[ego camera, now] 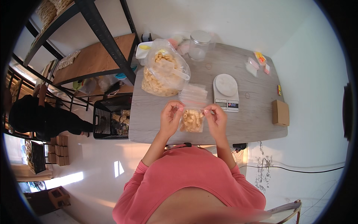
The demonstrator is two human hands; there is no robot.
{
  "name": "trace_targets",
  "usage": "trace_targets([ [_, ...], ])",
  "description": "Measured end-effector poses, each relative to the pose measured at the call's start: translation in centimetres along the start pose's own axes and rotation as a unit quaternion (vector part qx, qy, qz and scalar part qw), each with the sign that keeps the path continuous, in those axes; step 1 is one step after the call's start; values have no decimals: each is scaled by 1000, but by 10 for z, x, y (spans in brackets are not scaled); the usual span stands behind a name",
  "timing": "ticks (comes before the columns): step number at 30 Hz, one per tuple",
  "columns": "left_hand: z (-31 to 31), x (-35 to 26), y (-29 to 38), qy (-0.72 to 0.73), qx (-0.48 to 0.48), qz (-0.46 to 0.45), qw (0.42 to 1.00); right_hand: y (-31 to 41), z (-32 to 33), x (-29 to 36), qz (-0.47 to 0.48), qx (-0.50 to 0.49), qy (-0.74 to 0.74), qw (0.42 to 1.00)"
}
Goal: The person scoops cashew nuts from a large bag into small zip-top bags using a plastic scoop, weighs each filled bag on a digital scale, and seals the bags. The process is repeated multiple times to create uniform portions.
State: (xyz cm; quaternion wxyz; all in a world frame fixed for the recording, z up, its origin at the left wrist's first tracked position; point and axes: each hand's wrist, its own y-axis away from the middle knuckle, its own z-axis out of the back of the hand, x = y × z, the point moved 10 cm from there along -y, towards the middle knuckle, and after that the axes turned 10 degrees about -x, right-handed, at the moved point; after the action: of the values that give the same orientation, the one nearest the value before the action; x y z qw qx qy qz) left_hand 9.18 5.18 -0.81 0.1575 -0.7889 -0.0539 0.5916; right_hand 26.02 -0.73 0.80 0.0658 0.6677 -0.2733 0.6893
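Observation:
Between my hands lies a small clear zip-top bag (pixel 192 121) filled with curled, pale-yellow snack pieces, its mouth toward the far side. My left hand (pixel 171 116) pinches the bag's upper left corner between thumb and fingers. At the upper right corner, my right hand (pixel 216 117) grips it the same way. Just beyond is a stack of flat clear zip-top bags (pixel 193 93). A digital kitchen scale (pixel 226 92) with a bare round platform stands right of the stack. To the left sits a large open plastic bag of the same snack (pixel 159 81), with a translucent scoop (pixel 174 70) on top.
A lidded clear jar (pixel 199 46) stands at the back of the grey wooden table (pixel 251 126). A cardboard box (pixel 280 113) is by the right edge. On the floor at left is a black crate (pixel 112 120); beyond it, a person in black (pixel 56 117) stands near metal shelving (pixel 103 36).

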Motion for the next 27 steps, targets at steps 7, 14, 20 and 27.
trace_targets([
  [7,-15,1,0,-10,-21,-26,999,-4,17,4,39,-18,32,999],
  [14,-22,3,1,26,-31,-14,999,-9,20,8,52,-29,32,998],
  [20,-21,3,0,21,-23,-7,999,-9,14,12,80,-19,38,996],
  [27,-21,1,-2,23,20,11,999,-9,15,0,47,-28,-14,998],
])
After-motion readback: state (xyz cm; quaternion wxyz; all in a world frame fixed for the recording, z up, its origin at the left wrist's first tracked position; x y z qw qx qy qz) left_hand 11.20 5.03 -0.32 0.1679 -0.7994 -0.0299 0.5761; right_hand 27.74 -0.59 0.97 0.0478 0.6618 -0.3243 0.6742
